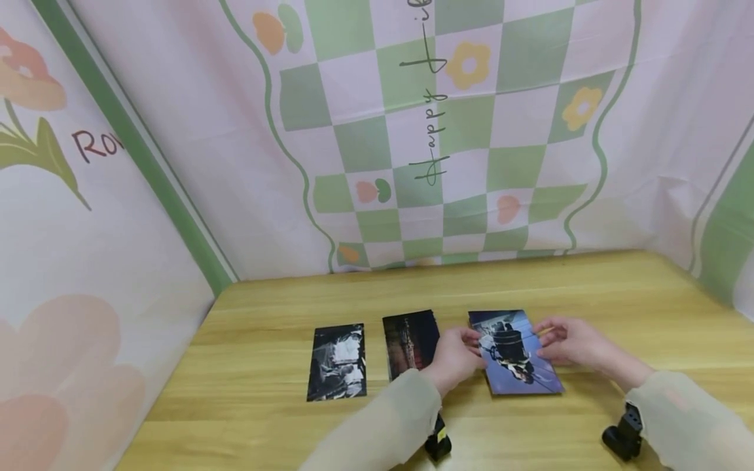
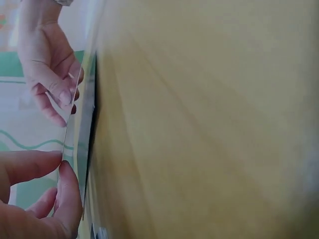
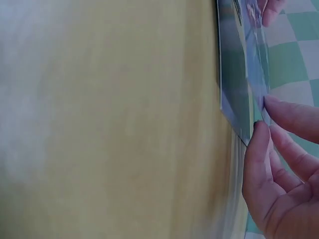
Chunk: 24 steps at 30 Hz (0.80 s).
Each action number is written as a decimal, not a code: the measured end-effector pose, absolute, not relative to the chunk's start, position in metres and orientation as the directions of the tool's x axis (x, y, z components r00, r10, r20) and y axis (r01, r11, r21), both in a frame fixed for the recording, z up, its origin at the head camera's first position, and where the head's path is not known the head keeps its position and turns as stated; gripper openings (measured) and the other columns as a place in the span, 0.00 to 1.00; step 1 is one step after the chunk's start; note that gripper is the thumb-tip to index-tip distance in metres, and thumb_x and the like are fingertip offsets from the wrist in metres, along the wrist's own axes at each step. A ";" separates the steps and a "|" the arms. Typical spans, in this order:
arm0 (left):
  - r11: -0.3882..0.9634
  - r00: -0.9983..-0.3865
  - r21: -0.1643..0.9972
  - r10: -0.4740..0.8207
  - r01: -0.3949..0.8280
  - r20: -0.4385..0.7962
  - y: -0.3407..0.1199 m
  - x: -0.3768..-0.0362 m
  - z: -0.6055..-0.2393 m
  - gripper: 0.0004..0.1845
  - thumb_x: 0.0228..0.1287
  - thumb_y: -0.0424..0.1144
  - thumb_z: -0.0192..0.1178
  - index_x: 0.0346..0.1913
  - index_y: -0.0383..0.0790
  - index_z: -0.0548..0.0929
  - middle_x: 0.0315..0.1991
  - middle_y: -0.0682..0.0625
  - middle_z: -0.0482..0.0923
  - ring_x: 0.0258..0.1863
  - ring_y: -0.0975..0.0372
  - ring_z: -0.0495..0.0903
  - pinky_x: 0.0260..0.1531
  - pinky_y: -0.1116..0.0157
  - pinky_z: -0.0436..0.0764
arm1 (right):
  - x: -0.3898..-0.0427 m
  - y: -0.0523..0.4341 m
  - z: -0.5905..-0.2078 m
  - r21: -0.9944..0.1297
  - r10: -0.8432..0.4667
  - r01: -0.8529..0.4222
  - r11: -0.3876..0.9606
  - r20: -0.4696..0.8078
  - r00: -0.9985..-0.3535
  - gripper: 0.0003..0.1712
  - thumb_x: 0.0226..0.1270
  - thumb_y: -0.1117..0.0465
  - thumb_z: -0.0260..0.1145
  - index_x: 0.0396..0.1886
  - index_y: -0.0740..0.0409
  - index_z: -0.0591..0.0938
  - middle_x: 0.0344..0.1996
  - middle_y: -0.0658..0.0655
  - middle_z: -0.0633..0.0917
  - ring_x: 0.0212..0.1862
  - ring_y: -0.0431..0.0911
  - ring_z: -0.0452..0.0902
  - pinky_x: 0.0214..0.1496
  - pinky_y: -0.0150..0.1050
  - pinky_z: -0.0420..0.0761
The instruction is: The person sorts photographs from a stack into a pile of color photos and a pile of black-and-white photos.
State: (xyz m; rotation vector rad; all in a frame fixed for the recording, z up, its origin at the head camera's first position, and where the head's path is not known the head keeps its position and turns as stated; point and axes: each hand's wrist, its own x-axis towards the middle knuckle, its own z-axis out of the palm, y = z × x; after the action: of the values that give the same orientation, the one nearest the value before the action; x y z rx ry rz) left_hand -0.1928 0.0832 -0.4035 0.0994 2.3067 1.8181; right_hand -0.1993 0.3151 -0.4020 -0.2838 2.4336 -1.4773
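Both our hands (image 1: pixel 456 356) (image 1: pixel 574 343) pinch the blue photo (image 1: pixel 518 360) with curled fingers, lifting it off the worktop (image 1: pixel 589 288).

The right hand (image 3: pixel 279 169) pinches a photo's (image 3: pixel 239 94) edge above the table (image 3: pixel 124 124).

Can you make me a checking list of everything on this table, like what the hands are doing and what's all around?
Surface: wooden table, light grain.
Job's things: blue photo card lifted at an edge, held on both sides.
Clutter: black-and-white photo and dark photo lying flat to the left.
Grippers: left hand pinches the card's left edge; right hand pinches its right edge.
Cables: nothing seen.
Surroundings: checked green-and-pink cloth backdrop with flowers.
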 end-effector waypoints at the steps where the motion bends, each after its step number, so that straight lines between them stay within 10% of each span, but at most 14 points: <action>1: 0.246 -0.977 0.966 0.173 -0.079 -0.124 0.084 -0.193 -0.405 0.20 0.43 0.14 0.65 0.41 0.34 0.81 0.32 0.51 0.77 0.30 0.65 0.76 0.31 0.69 0.83 | -0.199 0.315 -0.402 -0.886 -0.309 -0.027 0.463 -0.133 -0.942 0.30 0.54 0.74 0.65 0.53 0.86 0.64 0.32 0.56 0.82 0.31 0.39 0.80 0.35 0.35 0.85; 24: 0.517 -0.966 0.856 0.233 0.027 -0.111 0.089 -0.190 -0.400 0.26 0.43 0.20 0.66 0.50 0.34 0.79 0.24 0.55 0.71 0.22 0.67 0.64 0.21 0.73 0.67 | -0.199 0.309 -0.403 -0.782 -0.212 -0.062 0.620 -0.090 -0.973 0.23 0.49 0.72 0.70 0.45 0.78 0.74 0.32 0.59 0.81 0.30 0.41 0.74 0.27 0.32 0.80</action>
State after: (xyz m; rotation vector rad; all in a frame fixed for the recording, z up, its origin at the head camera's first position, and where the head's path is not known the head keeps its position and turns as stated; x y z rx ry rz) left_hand -0.1898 0.0885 -0.4003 0.2214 2.5462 1.4304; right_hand -0.1986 0.3094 -0.4025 -0.2280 2.6682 -1.2781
